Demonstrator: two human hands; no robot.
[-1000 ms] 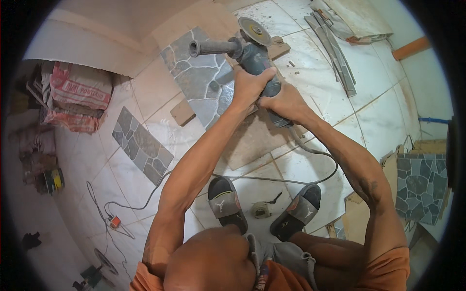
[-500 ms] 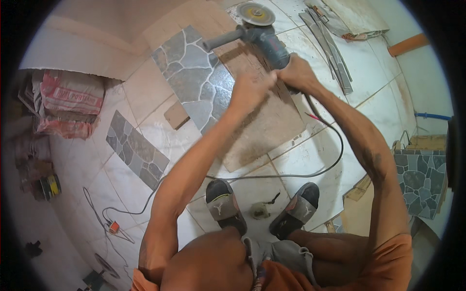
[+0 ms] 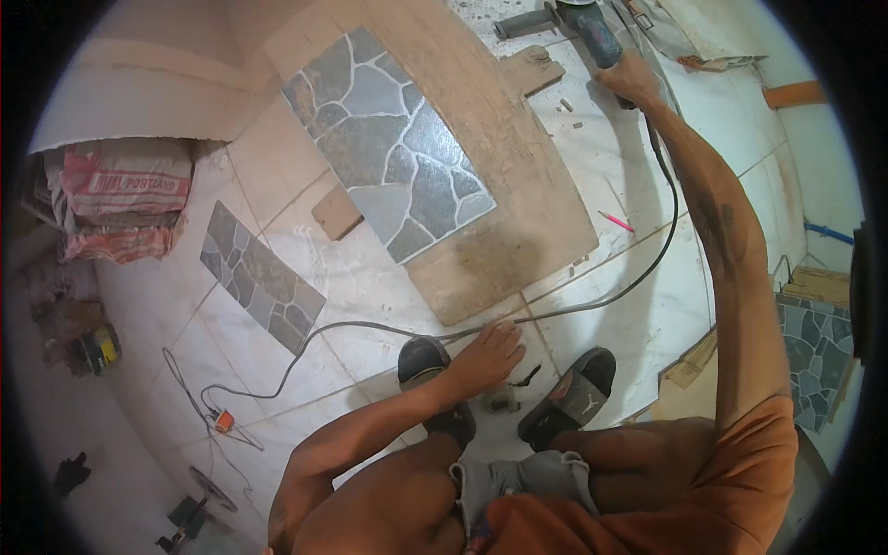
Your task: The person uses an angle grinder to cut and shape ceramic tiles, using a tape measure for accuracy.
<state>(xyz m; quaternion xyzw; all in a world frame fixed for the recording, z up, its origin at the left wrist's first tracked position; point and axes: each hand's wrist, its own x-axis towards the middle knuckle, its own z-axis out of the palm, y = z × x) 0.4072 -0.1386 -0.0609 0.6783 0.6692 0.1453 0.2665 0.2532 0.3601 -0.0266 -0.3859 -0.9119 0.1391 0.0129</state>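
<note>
My right hand [image 3: 633,80] grips the body of an angle grinder [image 3: 594,37] at the far right. The grinder's side handle points left, and its disc is mostly cut off by the view's upper edge. Its grey cord [image 3: 673,199] runs back across the floor. My left hand [image 3: 490,355] is low between my sandalled feet, palm down with fingers apart and nothing seen in it. Just below it lies a small object [image 3: 501,398] I cannot make out. A stone-patterned grey tile [image 3: 393,139] rests on a worn wooden board [image 3: 499,268].
A narrow cut tile [image 3: 262,277] lies to the left. A pink pencil [image 3: 616,222] and small scraps lie right of the board. Cement bags [image 3: 125,190] stand at the left, an orange plug connector [image 3: 223,421] lies at lower left, and another patterned tile [image 3: 818,356] leans at the right.
The grinder has moved right and away, held by my right hand alone. My left hand has left the grinder area and come back toward my feet. The tile on the board is now uncovered.
</note>
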